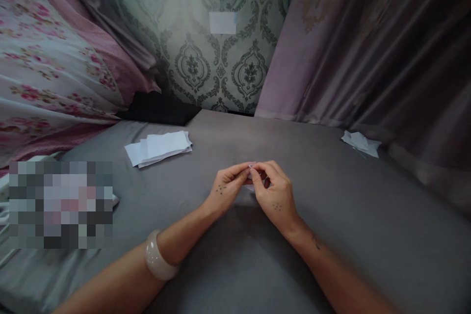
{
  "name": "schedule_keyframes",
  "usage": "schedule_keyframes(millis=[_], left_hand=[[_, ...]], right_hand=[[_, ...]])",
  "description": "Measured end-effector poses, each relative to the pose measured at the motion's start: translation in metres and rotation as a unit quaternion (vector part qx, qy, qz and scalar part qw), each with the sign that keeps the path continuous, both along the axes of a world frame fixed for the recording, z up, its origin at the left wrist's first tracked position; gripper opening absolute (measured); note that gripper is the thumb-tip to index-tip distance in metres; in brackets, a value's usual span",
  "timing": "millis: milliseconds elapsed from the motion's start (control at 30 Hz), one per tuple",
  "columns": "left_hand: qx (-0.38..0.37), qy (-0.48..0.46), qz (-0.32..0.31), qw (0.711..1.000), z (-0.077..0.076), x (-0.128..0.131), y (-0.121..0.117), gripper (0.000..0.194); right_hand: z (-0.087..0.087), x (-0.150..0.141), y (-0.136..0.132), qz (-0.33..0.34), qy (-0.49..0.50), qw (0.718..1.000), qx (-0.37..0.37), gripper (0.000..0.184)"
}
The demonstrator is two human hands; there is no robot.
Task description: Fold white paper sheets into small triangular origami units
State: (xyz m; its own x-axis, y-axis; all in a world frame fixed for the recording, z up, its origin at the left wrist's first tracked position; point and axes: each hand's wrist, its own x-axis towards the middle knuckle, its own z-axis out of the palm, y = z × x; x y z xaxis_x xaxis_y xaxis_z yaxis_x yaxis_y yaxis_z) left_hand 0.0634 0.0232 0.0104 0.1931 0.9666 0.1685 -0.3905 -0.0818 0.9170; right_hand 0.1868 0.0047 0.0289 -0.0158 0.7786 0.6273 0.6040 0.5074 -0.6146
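Near the middle of the view, my left hand [230, 186] and my right hand [274, 189] meet at the fingertips. Both are closed in a pinch on a small piece of white paper [253, 187]. Most of the paper is hidden behind my fingers and thumbs; a little shows at the tips and below them. How it is folded or shaped I cannot make out. The hands are above the grey sheet [235, 140]. A pale bangle [158, 255] circles my left forearm.
A loose stack of white paper strips [167, 147] lies left of my hands. Crumpled white paper [362, 143] lies far right. A black cloth [160, 107] sits at the back left. One white paper [222, 23] is on the patterned wall. Curtains hang on both sides; a blurred patch covers the left.
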Motion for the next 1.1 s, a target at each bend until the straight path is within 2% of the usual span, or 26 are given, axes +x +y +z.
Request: schedule_keyframes(millis=[233,467,633,800,933,1033,1100], left_hand=[[0.026,0.032,-0.007,0.999,-0.007,-0.002,0.003,0.028],[0.037,0.063,-0.009,0.997,-0.001,-0.003,0.002,0.027],[0.105,0.124,0.057,0.985,0.004,-0.006,0.001,0.019],[0.064,0.097,0.027,0.993,0.004,-0.008,0.002,0.02],[0.032,0.08,0.06,0.995,0.001,-0.007,0.003,0.02],[0.009,0.048,0.072,0.996,-0.003,-0.007,0.005,0.022],[-0.012,0.018,0.059,0.998,-0.005,-0.006,0.007,0.023]], right_hand=[[0.0,0.003,0.003,-0.003,0.001,1.0,-0.018,0.019],[-0.002,0.008,0.01,-0.001,0.093,0.989,-0.112,0.024],[0.001,0.008,0.01,0.013,0.109,0.986,-0.129,0.027],[0.001,0.006,0.007,0.015,0.076,0.99,-0.115,0.023],[0.0,0.003,0.004,0.033,0.053,0.992,-0.109,0.018],[-0.001,0.003,0.005,0.012,0.07,0.987,-0.143,0.016],[-0.001,0.003,0.007,0.01,0.118,0.977,-0.18,0.016]])
